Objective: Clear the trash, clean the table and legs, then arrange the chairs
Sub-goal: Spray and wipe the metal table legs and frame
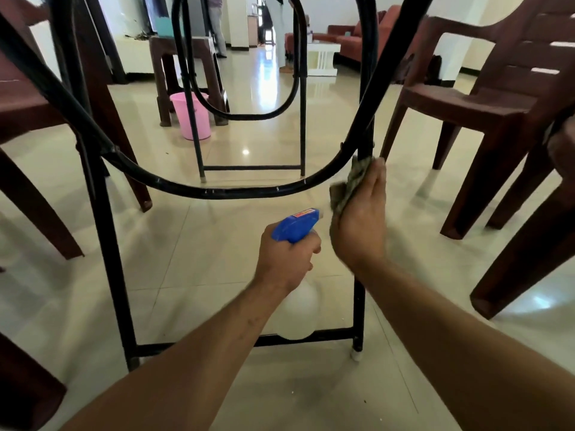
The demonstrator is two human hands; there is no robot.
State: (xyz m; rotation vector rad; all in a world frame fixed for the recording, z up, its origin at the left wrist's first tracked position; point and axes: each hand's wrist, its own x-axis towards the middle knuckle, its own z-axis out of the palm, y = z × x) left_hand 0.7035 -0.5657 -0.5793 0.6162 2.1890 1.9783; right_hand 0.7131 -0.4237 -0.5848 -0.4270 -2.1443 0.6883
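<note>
- Glossy cream floor tiles (193, 244) everywhere, big squares with thin grout lines, shiny enough to throw window glare at 12 o'clock. The view is low, under the table.
- near table leg frame (358, 306): black round metal tubing, two uprights tied by a flat bottom bar, with a white plastic foot cap (355, 355) at 5 o'clock.
- curved brace (217, 191): a fat black U-shaped tube sweeping across the middle, paint chipped in little white flecks.
- far leg frame (249, 167) at 12 o'clock, same tubing and the same loop shape.
- right hand (361, 225): just right of centre, back of the hand to the camera, fingers pointing up, holding a cloth (348, 185) against the right upright of the near frame. It's blurred, so I can't tell how tightly the fingers wrap.
- The cloth is crumpled, greyish-green woven stuff, bunched between palm and tube.
- left hand (286, 259): fingers curled round the neck of a spray bottle (295, 227), which has a blue plastic trigger head and a rounded, milky white body below the wrist.
- brown plastic chairs (485, 98): moulded, matte, with slatted backs and tapered legs, at 3 and 9 o'clock.
- pink bucket (191, 116) at 11 o'clock, smooth plastic, beside a brown plastic stool (186, 51).
</note>
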